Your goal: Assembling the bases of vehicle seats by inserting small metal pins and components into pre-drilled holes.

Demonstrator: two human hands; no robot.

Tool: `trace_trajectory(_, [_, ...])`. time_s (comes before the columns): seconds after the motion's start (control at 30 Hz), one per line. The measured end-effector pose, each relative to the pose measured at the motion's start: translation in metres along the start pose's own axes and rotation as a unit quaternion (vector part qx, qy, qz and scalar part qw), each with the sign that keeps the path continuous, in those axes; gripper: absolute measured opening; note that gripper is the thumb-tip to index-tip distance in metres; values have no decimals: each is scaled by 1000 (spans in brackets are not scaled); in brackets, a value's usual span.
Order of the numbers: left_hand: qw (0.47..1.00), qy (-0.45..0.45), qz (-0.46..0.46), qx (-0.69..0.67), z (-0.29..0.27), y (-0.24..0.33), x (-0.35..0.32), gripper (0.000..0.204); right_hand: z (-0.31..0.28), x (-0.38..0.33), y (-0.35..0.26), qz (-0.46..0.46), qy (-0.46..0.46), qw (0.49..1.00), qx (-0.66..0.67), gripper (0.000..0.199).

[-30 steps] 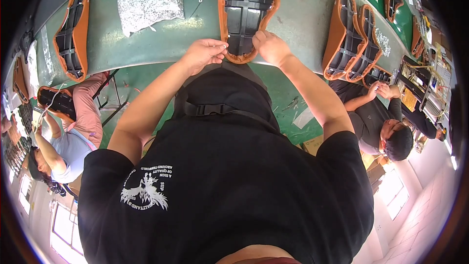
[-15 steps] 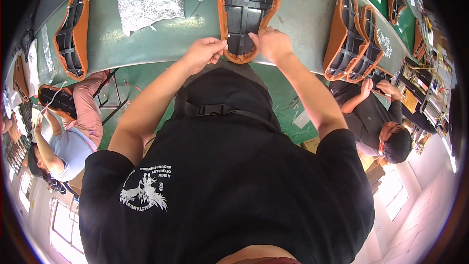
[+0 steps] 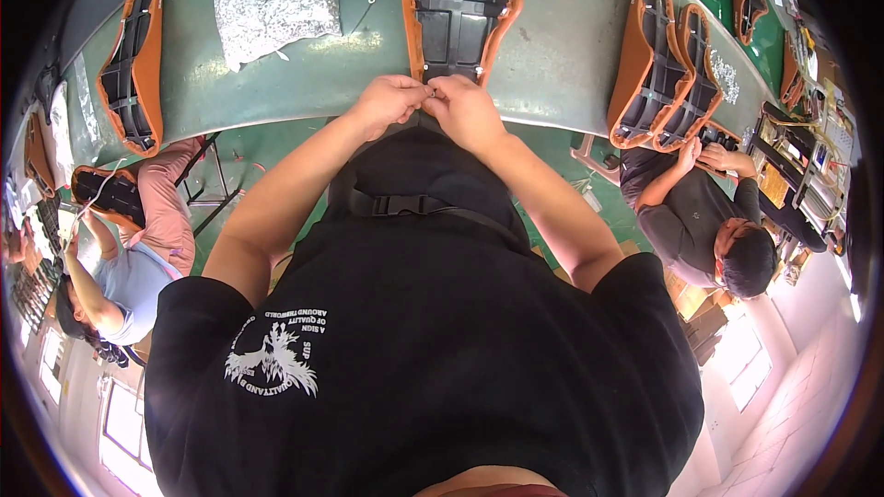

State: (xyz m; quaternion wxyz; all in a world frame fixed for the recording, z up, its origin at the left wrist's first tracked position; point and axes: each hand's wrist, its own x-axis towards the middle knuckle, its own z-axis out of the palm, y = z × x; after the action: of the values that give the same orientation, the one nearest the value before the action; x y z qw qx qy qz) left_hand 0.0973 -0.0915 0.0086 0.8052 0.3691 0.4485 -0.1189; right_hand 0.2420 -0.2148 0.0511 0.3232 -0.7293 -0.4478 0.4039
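Note:
A long padded part [image 3: 463, 9] with an orange-brown cover and a black ribbed plastic core lies across the table's near edge in front of me. At its near end my left hand [image 3: 390, 103] and my right hand [image 3: 468, 112] meet, fingertips together. Both are closed in a pinch. Something tiny and light sits between the fingertips, too small to name. The hands hide the near end of the padded part.
A clear bag of small metallic pieces [image 3: 276, 2] lies on the green table [image 3: 562, 46]. Similar padded parts stand at the left [image 3: 132, 64] and right [image 3: 642, 64]. Co-workers sit at the left [image 3: 138, 267] and right [image 3: 695, 221], handling other parts.
My right hand has left the padded part's right side and moved left to meet my left hand. The left hand has stayed nearly in place, still pinching.

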Motion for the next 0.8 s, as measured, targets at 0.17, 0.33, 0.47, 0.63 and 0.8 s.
trace_trajectory(0.17, [1000, 2, 10, -10, -4, 3, 0, 21, 10, 24, 15, -90, 43, 985, -140, 13])
trace_trajectory(0.33, [998, 34, -3, -46, -15, 3, -7, 27, 8, 44, 20, -210, 17, 941, -264, 9])
trace_trajectory(0.47, [996, 55, -29, -58, -24, 2, -20, 33, 6, 53, 22, -251, -56, 890, -376, 15])
trace_trajectory(0.63, [996, 69, -40, -44, -38, -7, -22, 33, 1, 62, 18, -371, -109, 797, -463, 12])
trace_trajectory(0.8, [995, 72, -45, -44, -38, -8, -21, 33, 2, 68, 16, -355, -138, 777, -501, 14])
